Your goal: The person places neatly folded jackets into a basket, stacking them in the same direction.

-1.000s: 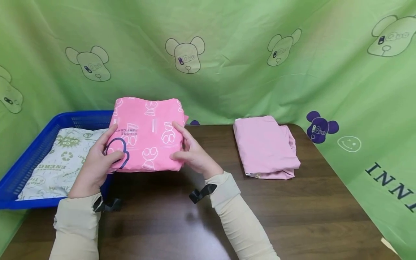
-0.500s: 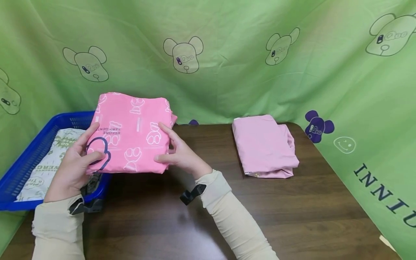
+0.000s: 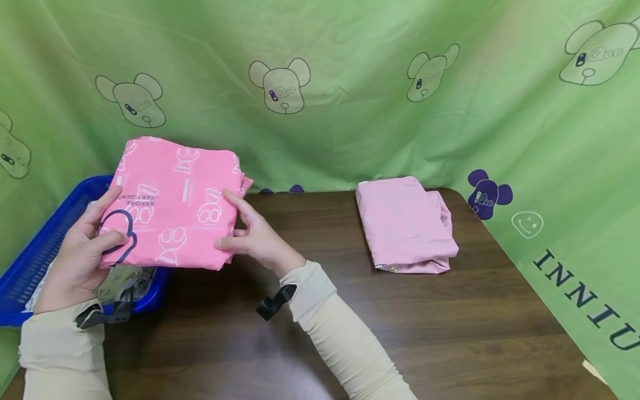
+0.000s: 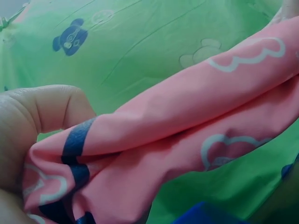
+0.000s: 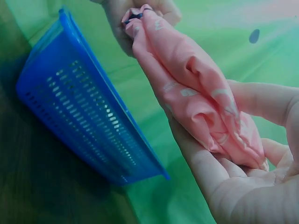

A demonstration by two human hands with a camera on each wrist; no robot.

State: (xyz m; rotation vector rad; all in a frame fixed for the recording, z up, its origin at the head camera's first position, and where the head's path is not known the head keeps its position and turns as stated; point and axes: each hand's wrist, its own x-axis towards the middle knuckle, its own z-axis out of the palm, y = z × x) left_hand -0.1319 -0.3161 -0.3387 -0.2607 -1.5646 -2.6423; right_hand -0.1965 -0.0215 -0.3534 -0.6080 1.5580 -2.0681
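A folded pink cloth [image 3: 172,208] with white outline figures and a dark blue curve hangs in the air over the blue basket [image 3: 27,261]. Its left edge is gripped by my left hand [image 3: 80,255], thumb on top and the other fingers partly hidden below. My right hand [image 3: 262,239] holds the opposite edge the same way. The right wrist view shows the layered side of the pink cloth [image 5: 191,88] between my thumb and fingers, above and beside the basket [image 5: 88,112]. Inside the basket lies a white cloth with green print [image 3: 127,280], mostly covered from sight.
A folded pale pink cloth [image 3: 407,225] lies at the back right of the dark wooden table [image 3: 320,311]. Behind and at both sides hangs a green curtain [image 3: 340,100] with printed bear heads.
Both hands have carried the pink cloth leftward, from partly beside the basket to over it. It now hides more of the basket and the white cloth. The pale pink cloth stays put.
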